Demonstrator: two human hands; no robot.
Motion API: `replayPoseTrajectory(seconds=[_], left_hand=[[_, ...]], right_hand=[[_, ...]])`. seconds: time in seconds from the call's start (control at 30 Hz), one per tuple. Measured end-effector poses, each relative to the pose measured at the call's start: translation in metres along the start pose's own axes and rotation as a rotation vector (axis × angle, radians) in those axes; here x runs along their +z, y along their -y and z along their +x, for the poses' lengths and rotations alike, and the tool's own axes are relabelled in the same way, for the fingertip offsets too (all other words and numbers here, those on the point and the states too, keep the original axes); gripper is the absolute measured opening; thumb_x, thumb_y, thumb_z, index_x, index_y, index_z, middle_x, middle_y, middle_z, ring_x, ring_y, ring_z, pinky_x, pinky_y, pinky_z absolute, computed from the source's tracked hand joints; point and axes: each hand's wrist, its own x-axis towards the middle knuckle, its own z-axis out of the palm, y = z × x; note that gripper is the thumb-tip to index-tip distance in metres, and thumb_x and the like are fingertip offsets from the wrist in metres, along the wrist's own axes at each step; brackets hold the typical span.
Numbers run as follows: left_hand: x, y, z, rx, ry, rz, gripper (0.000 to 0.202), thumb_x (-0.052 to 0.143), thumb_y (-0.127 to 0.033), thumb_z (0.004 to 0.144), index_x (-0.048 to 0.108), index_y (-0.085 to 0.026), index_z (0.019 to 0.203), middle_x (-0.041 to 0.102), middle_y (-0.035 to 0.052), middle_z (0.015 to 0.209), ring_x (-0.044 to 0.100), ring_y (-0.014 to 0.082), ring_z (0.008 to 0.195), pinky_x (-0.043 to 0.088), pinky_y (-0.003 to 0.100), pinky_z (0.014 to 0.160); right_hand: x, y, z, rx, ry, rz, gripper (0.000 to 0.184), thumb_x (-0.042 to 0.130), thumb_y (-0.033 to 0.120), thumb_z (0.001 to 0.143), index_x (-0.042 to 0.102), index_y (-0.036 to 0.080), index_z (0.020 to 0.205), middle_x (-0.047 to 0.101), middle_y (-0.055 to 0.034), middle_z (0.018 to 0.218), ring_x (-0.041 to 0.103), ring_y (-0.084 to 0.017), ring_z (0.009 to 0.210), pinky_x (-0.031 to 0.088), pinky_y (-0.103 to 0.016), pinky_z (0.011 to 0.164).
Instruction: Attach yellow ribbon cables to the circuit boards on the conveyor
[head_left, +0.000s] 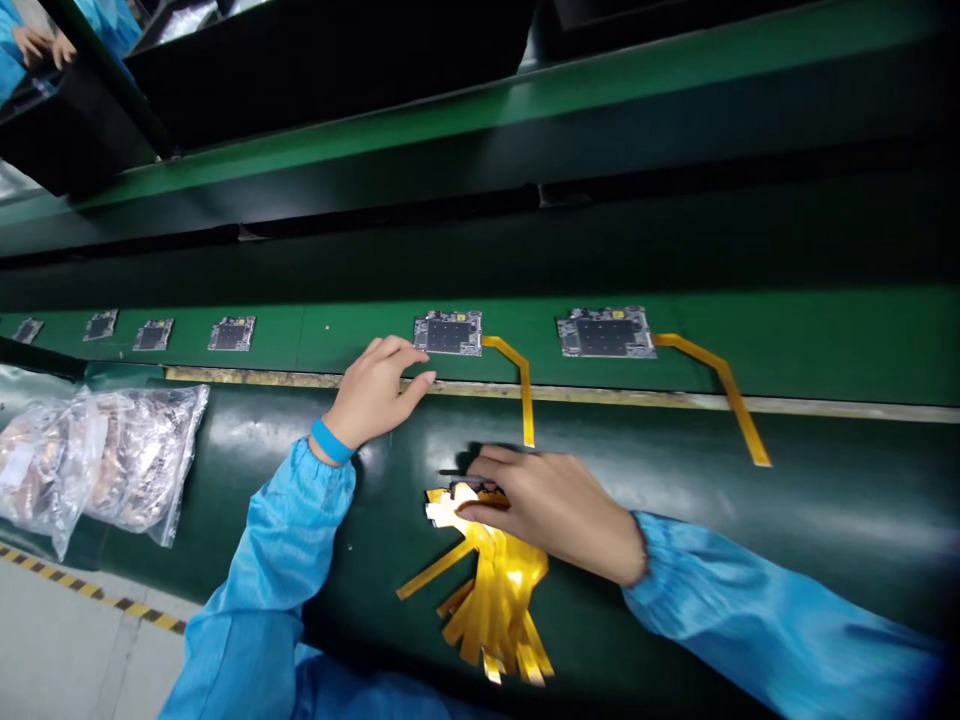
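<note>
My left hand (381, 388) reaches to the near left corner of a circuit board (448, 333) lying on the green belt. Its thumb and fingers are apart, the fingertips beside or just touching the board's edge. A yellow flex cable (517, 365) runs from that board's right side and hangs over the belt's edge. My right hand (551, 505) is closed at the top of a fanned bundle of yellow flex cables (499, 590), thumb over the cables. A thin dark piece sticks out by its fingers, partly hidden. Farther right lies another board (606, 332) with its own flex cable (724, 375).
Several bare boards (232, 334) lie along the belt to the left. Clear bags of parts (142, 455) rest on the near surface at left. A pale strip (600, 396) edges the belt. Black bins (322, 70) stand behind; another person's hands (45, 45) show at top left.
</note>
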Motion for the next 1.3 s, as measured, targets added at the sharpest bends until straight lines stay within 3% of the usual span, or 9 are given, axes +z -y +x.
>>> replayPoseTrajectory(seconds=[0.2,0.5,0.67,0.83,0.97,1.03,1.3], left_hand=[[-0.001,-0.001,0.0,0.002,-0.007,-0.015,0.027,0.056,-0.034,0.106,0.071,-0.016,0.12,0.069,0.0093,0.117,0.065,0.025,0.111,0.056,0.041,0.099],[-0.001,-0.002,0.002,-0.004,0.041,-0.081,0.028,0.054,-0.034,0.106,0.071,-0.017,0.121,0.07,0.0105,0.12,0.067,0.0256,0.116,0.058,0.041,0.101],[-0.002,-0.004,0.003,-0.028,0.046,-0.131,0.025,0.057,-0.03,0.104,0.073,-0.016,0.117,0.072,0.0109,0.118,0.069,0.0246,0.109,0.057,0.039,0.096],[-0.012,-0.006,0.004,-0.051,0.199,-0.346,0.018,0.061,-0.025,0.099,0.076,-0.015,0.096,0.074,0.0059,0.093,0.067,0.0172,0.081,0.053,0.03,0.078],[-0.018,-0.004,0.004,-0.05,0.37,-0.584,0.014,0.068,-0.026,0.094,0.075,-0.015,0.089,0.07,0.0005,0.077,0.061,0.0133,0.071,0.047,0.026,0.069],[-0.019,-0.003,0.003,-0.055,0.4,-0.651,0.013,0.07,-0.025,0.091,0.073,-0.014,0.086,0.066,-0.0012,0.073,0.058,0.0119,0.068,0.044,0.025,0.067],[-0.019,0.007,0.006,-0.13,0.29,-0.69,0.011,0.061,-0.015,0.088,0.069,-0.014,0.081,0.058,-0.0048,0.068,0.047,0.0095,0.063,0.038,0.023,0.064]], right_hand=[[-0.003,-0.001,0.002,0.029,0.06,0.137,0.012,0.074,0.027,0.091,0.069,0.027,0.08,0.076,0.0013,0.083,0.072,-0.02,0.073,0.04,-0.028,0.058],[0.0,-0.017,-0.001,0.021,-0.05,0.309,0.027,0.06,0.043,0.101,0.081,0.031,0.091,0.082,-0.0023,0.097,0.078,-0.022,0.084,0.051,-0.029,0.063],[-0.007,-0.017,0.003,0.062,-0.024,0.434,0.044,0.054,0.061,0.101,0.076,0.027,0.083,0.078,-0.0034,0.08,0.072,-0.022,0.07,0.05,-0.03,0.059],[-0.022,-0.015,0.021,0.093,-0.077,0.591,0.058,0.054,0.077,0.095,0.071,0.024,0.08,0.071,-0.0034,0.07,0.065,-0.021,0.065,0.05,-0.03,0.058],[-0.032,-0.01,0.042,0.107,-0.188,0.628,0.061,0.057,0.081,0.091,0.073,0.023,0.083,0.074,-0.0052,0.074,0.066,-0.023,0.069,0.053,-0.032,0.062],[-0.036,-0.007,0.052,0.102,-0.218,0.637,0.06,0.059,0.081,0.09,0.074,0.023,0.085,0.076,-0.0061,0.078,0.068,-0.024,0.072,0.055,-0.033,0.065],[-0.033,-0.001,0.081,0.076,-0.34,0.657,0.057,0.064,0.078,0.089,0.077,0.022,0.087,0.076,-0.0068,0.08,0.07,-0.025,0.075,0.058,-0.035,0.07]])
